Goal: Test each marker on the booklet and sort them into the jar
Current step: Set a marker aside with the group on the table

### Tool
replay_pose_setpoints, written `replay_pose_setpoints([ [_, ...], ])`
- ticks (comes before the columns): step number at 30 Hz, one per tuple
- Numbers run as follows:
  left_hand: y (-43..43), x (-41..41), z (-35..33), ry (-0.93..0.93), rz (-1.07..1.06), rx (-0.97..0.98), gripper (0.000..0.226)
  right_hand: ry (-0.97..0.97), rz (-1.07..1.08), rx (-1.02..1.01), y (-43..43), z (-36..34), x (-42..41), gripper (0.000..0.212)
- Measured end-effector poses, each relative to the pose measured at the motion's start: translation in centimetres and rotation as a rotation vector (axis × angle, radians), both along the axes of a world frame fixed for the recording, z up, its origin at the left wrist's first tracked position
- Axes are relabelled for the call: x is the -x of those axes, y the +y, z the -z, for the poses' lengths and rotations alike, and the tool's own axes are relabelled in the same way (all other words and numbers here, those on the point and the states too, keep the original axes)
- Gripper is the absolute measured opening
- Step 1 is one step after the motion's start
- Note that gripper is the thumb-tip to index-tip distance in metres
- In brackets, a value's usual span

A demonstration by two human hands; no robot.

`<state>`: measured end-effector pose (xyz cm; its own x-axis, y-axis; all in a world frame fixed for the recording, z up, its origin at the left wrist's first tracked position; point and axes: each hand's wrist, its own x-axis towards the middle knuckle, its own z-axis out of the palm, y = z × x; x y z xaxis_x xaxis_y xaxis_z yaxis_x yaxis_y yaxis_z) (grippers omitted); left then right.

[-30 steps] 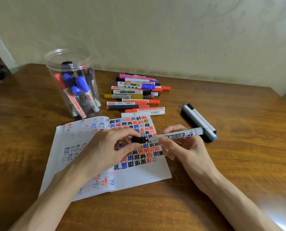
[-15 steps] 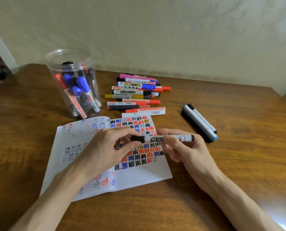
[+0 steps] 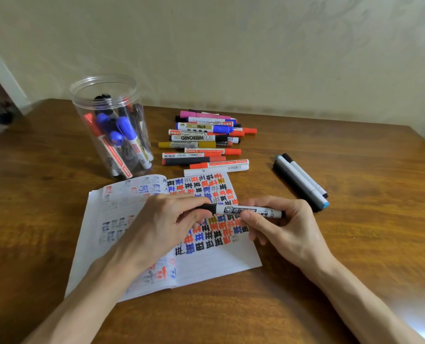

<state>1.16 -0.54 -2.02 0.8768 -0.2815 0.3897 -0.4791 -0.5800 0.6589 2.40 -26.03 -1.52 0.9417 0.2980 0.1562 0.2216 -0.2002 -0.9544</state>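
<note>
We see a brown wooden worktop against a pale wall. An open booklet lies on it nearest to us, its right page filled with rows of test marks in black, red, blue and ochre, its left page showing fainter marks. Behind the booklet's left corner stands a clear plastic jar with no lid, holding sorted markers with blue, red and black caps that lean against its wall. To the right of the jar, a pile of loose markers lies in rough rows, just behind the booklet. Further right, well apart from the pile, we see a few grey markers lying side by side at a slant. Both hands hover over the right page. The left hand pinches the black cap between thumb and fingers, while the right hand grips the white barrel of the same marker, which is held level above the page.
</note>
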Motion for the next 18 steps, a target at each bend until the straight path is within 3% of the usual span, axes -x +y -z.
replay_pose_setpoints([
  [6,-0.1,-0.1,-0.4,-0.013,-0.042,-0.001,0.039,-0.012,-0.035,0.107,-0.4,-0.2,-0.6,0.015],
  [10,0.1,-0.5,-0.8,-0.025,-0.120,0.049,0.048,-0.287,0.030,0.413,-0.1,0.2,-0.9,0.021],
  [13,0.5,-0.7,-0.8,-0.024,-0.183,0.046,0.056,-0.365,0.200,0.449,-0.6,0.3,-1.4,0.023],
  [18,1.1,-1.0,-0.1,-0.002,-0.294,0.026,0.039,-0.455,0.571,0.626,-2.7,0.5,-3.6,0.019],
])
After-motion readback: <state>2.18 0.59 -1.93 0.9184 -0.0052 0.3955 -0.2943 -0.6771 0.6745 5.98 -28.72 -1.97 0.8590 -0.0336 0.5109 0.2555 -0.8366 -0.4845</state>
